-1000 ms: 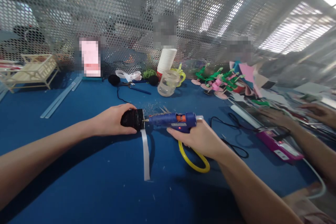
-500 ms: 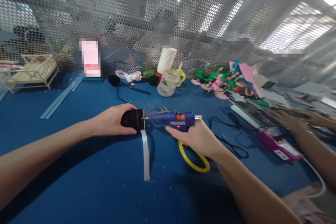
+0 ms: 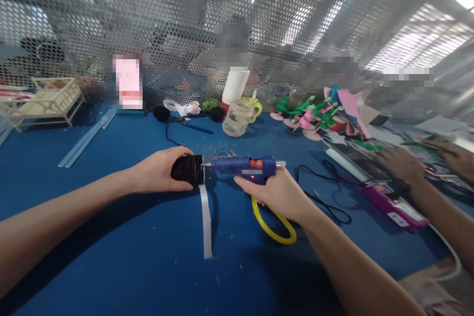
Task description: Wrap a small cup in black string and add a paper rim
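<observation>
My left hand is closed around a small black wrapped cylinder lying on its side, its end turned to the right. A white ribbon runs along that end's edge and hangs down toward me over the blue table. My right hand grips a blue glue gun with its red light lit and a clear glue stick poking out of the back. The metal nozzle is at the ribbon-edged rim of the cylinder; whether it touches, I cannot tell. Below my right hand, a yellow tube loop rests on the table.
Behind stand a clear plastic jar, stacked white cups and craft flowers. A phone and a small bamboo chair are left. To the right lie a purple power strip, black cable and another person's hands.
My hands and the glue gun keep nearly the same place, the nozzle still at the rim. At the right, the other person's hands have moved apart.
</observation>
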Available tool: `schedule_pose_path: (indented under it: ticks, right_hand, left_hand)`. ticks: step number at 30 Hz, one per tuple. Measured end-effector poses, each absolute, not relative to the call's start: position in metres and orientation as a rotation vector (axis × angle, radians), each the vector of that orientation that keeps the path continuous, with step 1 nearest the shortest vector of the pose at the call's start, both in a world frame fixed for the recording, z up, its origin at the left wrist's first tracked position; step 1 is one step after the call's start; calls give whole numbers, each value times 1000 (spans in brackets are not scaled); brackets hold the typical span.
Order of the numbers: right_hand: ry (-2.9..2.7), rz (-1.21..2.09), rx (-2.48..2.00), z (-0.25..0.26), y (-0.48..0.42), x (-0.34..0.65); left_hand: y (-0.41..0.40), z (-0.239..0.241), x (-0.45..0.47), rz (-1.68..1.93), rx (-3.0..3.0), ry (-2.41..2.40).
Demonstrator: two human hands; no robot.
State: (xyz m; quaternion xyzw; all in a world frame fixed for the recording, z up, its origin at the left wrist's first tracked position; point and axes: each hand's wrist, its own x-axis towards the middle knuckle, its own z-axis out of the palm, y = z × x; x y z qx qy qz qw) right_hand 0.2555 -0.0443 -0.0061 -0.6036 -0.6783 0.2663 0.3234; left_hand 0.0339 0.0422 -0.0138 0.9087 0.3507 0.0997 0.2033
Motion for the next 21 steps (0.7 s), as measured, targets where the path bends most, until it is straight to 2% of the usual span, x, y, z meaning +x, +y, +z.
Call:
schedule_pose_path:
  ticks: [21]
  right_hand:
    - [-1727,803,-1594,-4,-45,256]
  left_hand:
    - [43,-12,32,283,2388,968]
